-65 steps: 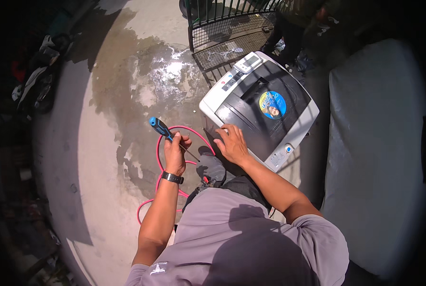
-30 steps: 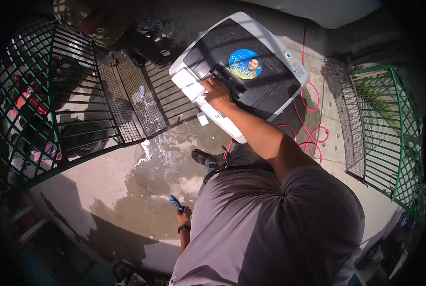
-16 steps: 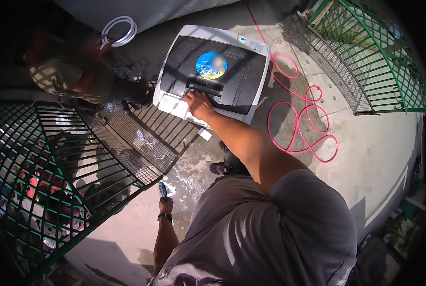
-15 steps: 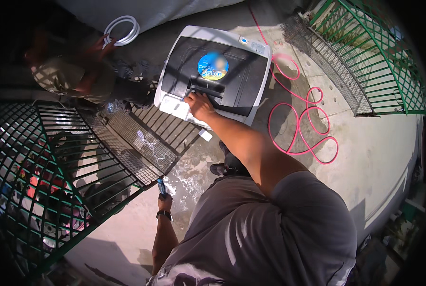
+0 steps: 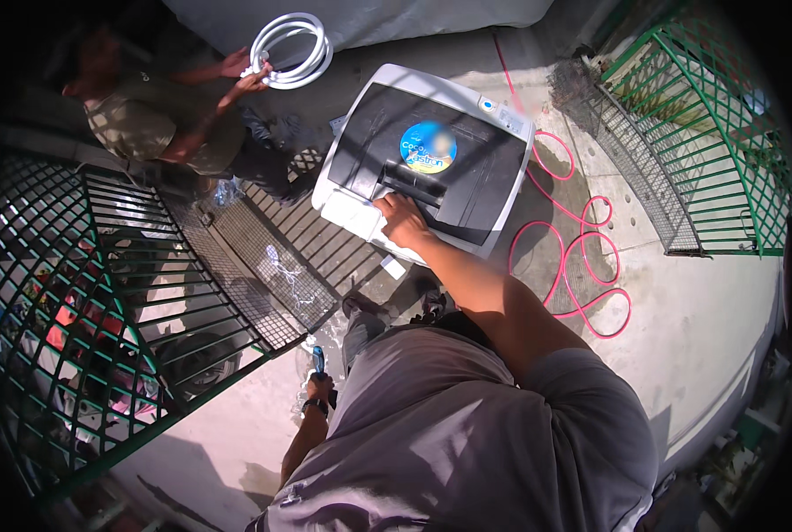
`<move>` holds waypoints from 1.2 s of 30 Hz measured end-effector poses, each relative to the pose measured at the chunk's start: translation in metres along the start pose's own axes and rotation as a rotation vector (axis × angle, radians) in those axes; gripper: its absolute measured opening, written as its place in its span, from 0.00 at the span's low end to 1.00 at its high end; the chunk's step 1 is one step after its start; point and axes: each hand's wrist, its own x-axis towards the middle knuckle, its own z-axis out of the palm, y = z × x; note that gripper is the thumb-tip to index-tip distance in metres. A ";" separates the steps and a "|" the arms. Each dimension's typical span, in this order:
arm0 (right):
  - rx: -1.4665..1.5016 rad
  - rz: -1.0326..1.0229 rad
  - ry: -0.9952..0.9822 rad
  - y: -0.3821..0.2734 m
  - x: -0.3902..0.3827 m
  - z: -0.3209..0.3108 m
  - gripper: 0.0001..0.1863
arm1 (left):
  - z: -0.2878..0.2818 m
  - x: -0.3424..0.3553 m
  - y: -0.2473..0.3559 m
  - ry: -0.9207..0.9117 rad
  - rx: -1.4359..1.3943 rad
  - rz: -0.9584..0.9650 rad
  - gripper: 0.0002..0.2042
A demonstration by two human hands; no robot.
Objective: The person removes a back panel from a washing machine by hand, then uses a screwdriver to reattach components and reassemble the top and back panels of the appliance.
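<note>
My right hand (image 5: pixel 402 219) reaches to the near edge of a white washing machine (image 5: pixel 513 133) with a dark lid (image 5: pixel 449 191) and a round blue sticker (image 5: pixel 428 142). Its fingers are curled on the white top panel (image 5: pixel 353 207) beside the dark handle recess; my arm hides part of that edge. My left hand (image 5: pixel 320 387) hangs low at my left side, closed around a screwdriver (image 5: pixel 319 362) with a blue and black handle.
A co-worker (image 5: pixel 143 120) at the back left holds a coiled white hose (image 5: pixel 296 31). A pink hose (image 5: pixel 610 333) loops on the floor right of the machine. Green fences (image 5: pixel 722 142) stand at both sides; a mesh grate (image 5: pixel 267 288) lies left of my feet. A covered object (image 5: pixel 369 16) is behind.
Since the earliest frame, my left hand has lowered with the screwdriver and my right hand has moved onto the machine's top. Lately the co-worker's white hose has moved rightward, closer to the machine.
</note>
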 end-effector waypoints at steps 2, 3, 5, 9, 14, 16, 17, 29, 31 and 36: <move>0.104 -0.061 -0.096 -0.030 0.014 -0.012 0.29 | -0.039 0.026 -0.063 0.000 0.115 -0.035 0.17; 0.209 -0.053 -0.086 -0.041 0.015 -0.015 0.27 | -0.057 0.039 -0.081 -0.015 0.144 -0.042 0.18; 0.237 -0.001 0.029 -0.032 -0.007 -0.012 0.24 | -0.068 0.066 -0.045 0.053 0.323 0.088 0.17; 0.340 0.198 0.072 -0.007 -0.084 -0.021 0.18 | -0.118 0.091 0.132 0.189 0.497 0.817 0.11; 0.211 0.415 0.072 -0.035 -0.160 -0.019 0.14 | -0.203 0.057 0.287 0.242 0.890 1.588 0.14; 0.217 0.477 0.083 -0.048 -0.188 -0.019 0.14 | -0.212 0.050 0.311 0.243 0.949 1.760 0.14; 0.207 0.493 0.099 -0.052 -0.202 -0.018 0.14 | -0.214 0.050 0.318 0.237 0.943 1.785 0.14; 1.484 1.424 0.479 -0.042 -0.430 0.108 0.08 | -0.197 0.054 0.333 0.074 0.835 1.941 0.10; 1.457 1.443 0.382 -0.039 -0.453 0.109 0.10 | -0.174 0.076 0.314 0.032 0.773 1.901 0.10; 0.494 1.123 -0.054 -0.055 -0.414 0.098 0.14 | -0.131 0.156 0.206 -0.187 0.479 1.015 0.15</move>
